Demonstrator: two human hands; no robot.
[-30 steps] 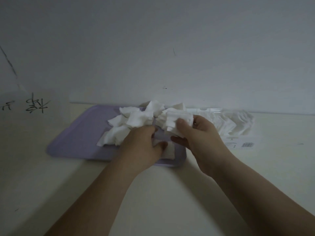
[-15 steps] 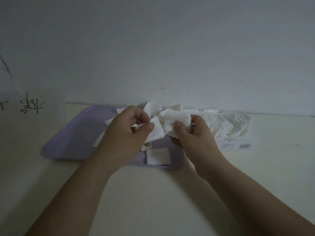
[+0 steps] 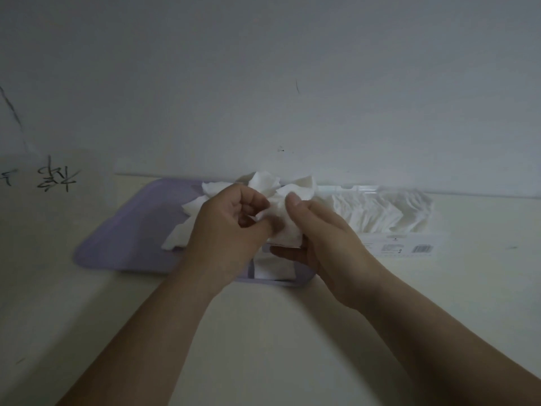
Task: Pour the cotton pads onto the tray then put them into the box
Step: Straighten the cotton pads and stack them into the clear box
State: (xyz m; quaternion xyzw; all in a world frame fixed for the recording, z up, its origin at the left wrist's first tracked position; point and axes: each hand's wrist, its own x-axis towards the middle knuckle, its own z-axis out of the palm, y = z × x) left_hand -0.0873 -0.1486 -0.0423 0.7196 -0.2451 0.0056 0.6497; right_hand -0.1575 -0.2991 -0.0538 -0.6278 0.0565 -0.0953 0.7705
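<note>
1. Head view, hands: the left hand and right hand meet above the right half of the tray, both on one bunch of pads.
2. The left hand has its fingers curled in. Its thumb and fingertips pinch the left side of the bunch (the thumb tip is blurred, so the exact contact is hard to read).
3. The right hand grips the bunch from the right, thumb pressed on top and fingers curled beneath it.
4. The held pads are white and crumpled, and some stick up past both hands toward the wall.
5. Loose pads lie on the tray to the left of and partly under the left hand. Another lies flat at the tray's near right corner, below the hands.
6. The tray is lilac with rounded corners. It sits flat on the pale table, its far edge near the wall.
7. The box is clear and long. It lies just right of the tray along the wall, and whether the two touch cannot be told.
8. The box already holds a ruffled row of white pads (most of its length looks filled). A label with a barcode is on its near side.
9. Dark scribbles mark the surface at far left, well apart from the tray.
</note>
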